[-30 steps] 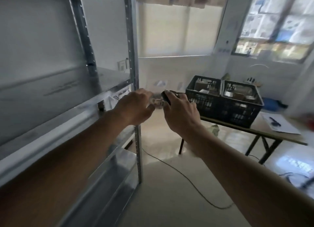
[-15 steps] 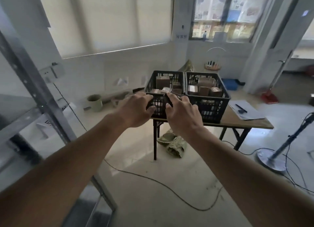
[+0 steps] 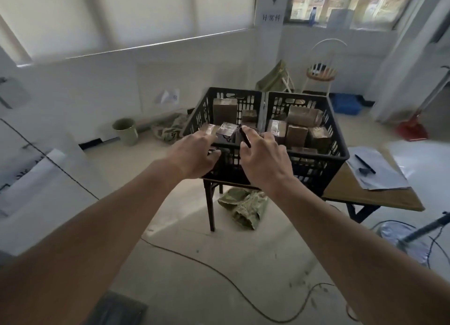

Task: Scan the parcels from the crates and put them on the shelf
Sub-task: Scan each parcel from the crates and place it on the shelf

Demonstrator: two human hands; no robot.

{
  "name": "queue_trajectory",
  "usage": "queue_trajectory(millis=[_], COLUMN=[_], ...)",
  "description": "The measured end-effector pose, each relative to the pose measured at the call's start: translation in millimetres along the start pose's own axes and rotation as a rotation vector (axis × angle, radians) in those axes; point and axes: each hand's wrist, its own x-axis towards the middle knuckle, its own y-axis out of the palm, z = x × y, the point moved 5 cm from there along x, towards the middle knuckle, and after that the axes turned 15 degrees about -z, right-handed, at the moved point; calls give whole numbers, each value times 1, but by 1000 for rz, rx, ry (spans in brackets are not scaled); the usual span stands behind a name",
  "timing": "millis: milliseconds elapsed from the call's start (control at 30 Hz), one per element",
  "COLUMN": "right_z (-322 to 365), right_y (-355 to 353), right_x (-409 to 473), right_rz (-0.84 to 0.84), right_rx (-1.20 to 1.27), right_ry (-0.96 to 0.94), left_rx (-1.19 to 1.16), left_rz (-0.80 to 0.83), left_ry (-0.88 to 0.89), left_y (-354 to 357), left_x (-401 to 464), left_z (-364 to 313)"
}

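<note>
Change: a second ago your hands were at the metal shelf; you have since turned away from it, and both now reach toward the crates. In my judgement one parcel is shelved and you are fetching the next.

Left hand (image 3: 194, 154): one; grip loosely spread, holding nothing, in front of the near rim of the left crate.
Right hand (image 3: 264, 158): one; grip curled round a small black scanner (image 3: 245, 137), whose end shows above the fingers.
Crates: two, side by side on the left end of the worktop (image 3: 372, 195).
Left crate (image 3: 198, 116): about five brown parcels (image 3: 225, 110) visible, some hidden behind your hands.
Right crate (image 3: 339, 144): about six parcels (image 3: 297, 135), piled; exact count uncertain.
Paper sheets (image 3: 379, 171): one stack, toward the worktop's right edge.
Pen (image 3: 364, 163): one, lying on the paper.
Shelf: out of view now.
</note>
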Motion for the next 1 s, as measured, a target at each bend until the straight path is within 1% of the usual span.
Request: queue_trajectory(millis=[233, 367, 600, 800, 1000], right_z=[-26, -36, -57, -78, -97], right_y=[74, 127, 206, 254, 279], right_x=[99, 157, 243, 295, 324], right_rz=[51, 69, 110, 146, 211], right_rx=[-38, -57, -114, -135, -123], right_ry=[40, 71, 140, 168, 145], left_rx=[-21, -57, -62, -79, -14], left_rz=[62, 102, 272, 401, 472], left_ry=[38, 37, 57, 22, -100], left_y=[64, 109, 196, 268, 319], left_x=[111, 177, 269, 312, 326], left_z=[24, 51, 98, 115, 118])
